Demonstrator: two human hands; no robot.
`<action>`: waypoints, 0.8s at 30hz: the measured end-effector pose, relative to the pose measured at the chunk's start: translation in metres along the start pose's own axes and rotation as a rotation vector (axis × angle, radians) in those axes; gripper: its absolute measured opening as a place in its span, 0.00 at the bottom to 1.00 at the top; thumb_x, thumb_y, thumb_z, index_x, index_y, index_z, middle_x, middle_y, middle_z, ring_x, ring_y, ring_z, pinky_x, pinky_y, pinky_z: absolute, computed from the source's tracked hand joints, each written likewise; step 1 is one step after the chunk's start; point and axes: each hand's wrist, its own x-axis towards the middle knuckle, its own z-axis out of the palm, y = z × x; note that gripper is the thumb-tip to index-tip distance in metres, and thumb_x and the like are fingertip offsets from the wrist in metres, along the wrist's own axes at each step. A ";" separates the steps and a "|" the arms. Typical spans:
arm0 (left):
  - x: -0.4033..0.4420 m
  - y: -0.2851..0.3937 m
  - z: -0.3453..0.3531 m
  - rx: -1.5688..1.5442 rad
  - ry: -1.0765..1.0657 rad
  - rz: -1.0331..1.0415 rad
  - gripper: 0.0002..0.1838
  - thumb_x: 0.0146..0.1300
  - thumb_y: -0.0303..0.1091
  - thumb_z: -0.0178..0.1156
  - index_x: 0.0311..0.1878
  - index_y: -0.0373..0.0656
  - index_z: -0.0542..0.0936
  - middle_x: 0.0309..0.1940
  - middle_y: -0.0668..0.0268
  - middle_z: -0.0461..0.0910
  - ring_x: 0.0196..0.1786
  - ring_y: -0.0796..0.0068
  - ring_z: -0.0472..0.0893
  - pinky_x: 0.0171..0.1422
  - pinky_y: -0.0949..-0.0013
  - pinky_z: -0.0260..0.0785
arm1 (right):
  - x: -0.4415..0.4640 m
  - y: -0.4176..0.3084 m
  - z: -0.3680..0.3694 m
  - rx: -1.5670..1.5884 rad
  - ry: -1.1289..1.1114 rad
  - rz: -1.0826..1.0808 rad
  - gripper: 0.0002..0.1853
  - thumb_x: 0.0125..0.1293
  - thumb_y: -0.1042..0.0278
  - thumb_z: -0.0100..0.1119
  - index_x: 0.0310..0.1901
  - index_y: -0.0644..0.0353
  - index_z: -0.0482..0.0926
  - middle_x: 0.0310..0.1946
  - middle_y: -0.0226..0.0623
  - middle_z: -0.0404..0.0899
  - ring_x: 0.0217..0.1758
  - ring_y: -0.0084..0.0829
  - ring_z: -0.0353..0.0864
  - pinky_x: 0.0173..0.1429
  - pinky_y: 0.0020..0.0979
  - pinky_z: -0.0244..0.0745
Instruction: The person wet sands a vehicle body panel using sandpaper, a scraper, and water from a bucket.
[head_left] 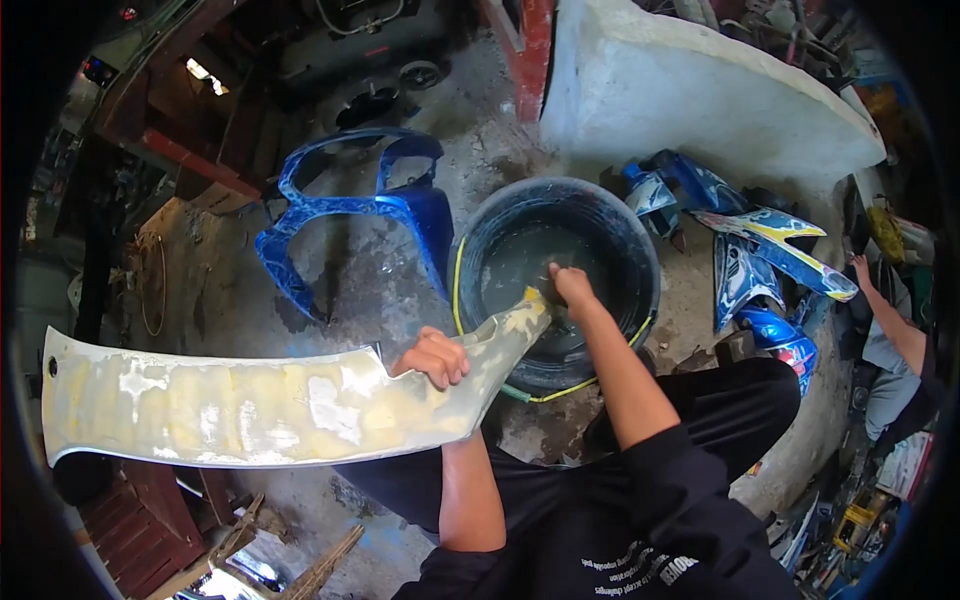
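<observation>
A long, curved vehicle body panel [230, 410], patched cream, white and grey, stretches from the far left to the bucket. My left hand [435, 358] is wrapped round its upper edge near the narrow end, the forearm passing beneath. The panel's narrow yellow-marked tip reaches over a large black bucket [640, 250] holding dark, cloudy water. Close beside that tip, above the water, is my right hand [572, 288], its fingers closed. What they hold, if anything, is hidden.
A blue frame-shaped fairing [425, 215] lies on the concrete floor left of the bucket. Several blue, white and yellow fairing pieces [770, 250] are piled at right. Another person's arm [895, 325] shows at the far right. A pale curved slab [690, 100] stands behind.
</observation>
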 end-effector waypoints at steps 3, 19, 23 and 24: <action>0.002 -0.015 -0.004 -0.095 -0.051 0.039 0.20 0.71 0.45 0.49 0.22 0.47 0.66 0.16 0.67 0.67 0.20 0.73 0.68 0.37 0.71 0.63 | -0.054 -0.019 -0.003 -0.192 -0.022 -0.344 0.24 0.71 0.50 0.53 0.40 0.71 0.81 0.35 0.53 0.83 0.41 0.41 0.82 0.49 0.38 0.73; -0.003 -0.027 0.003 -0.167 0.025 0.050 0.19 0.72 0.42 0.49 0.25 0.44 0.66 0.18 0.66 0.66 0.23 0.74 0.68 0.30 0.73 0.67 | -0.165 -0.020 0.002 -0.196 -0.238 -0.457 0.24 0.77 0.53 0.44 0.52 0.70 0.77 0.40 0.50 0.82 0.45 0.39 0.81 0.53 0.34 0.71; -0.001 -0.026 0.003 -0.174 -0.021 0.063 0.19 0.72 0.43 0.49 0.25 0.44 0.67 0.18 0.66 0.66 0.23 0.74 0.68 0.30 0.73 0.67 | -0.187 -0.038 -0.008 -0.115 -0.371 -0.461 0.24 0.78 0.52 0.45 0.47 0.69 0.79 0.31 0.34 0.80 0.35 0.26 0.70 0.46 0.32 0.69; -0.003 -0.024 0.003 -0.155 -0.027 0.054 0.19 0.72 0.43 0.48 0.25 0.44 0.67 0.18 0.65 0.66 0.23 0.73 0.68 0.30 0.73 0.67 | -0.197 -0.035 -0.009 -0.114 -0.372 -0.453 0.24 0.78 0.52 0.45 0.47 0.69 0.79 0.31 0.34 0.80 0.35 0.26 0.70 0.46 0.32 0.69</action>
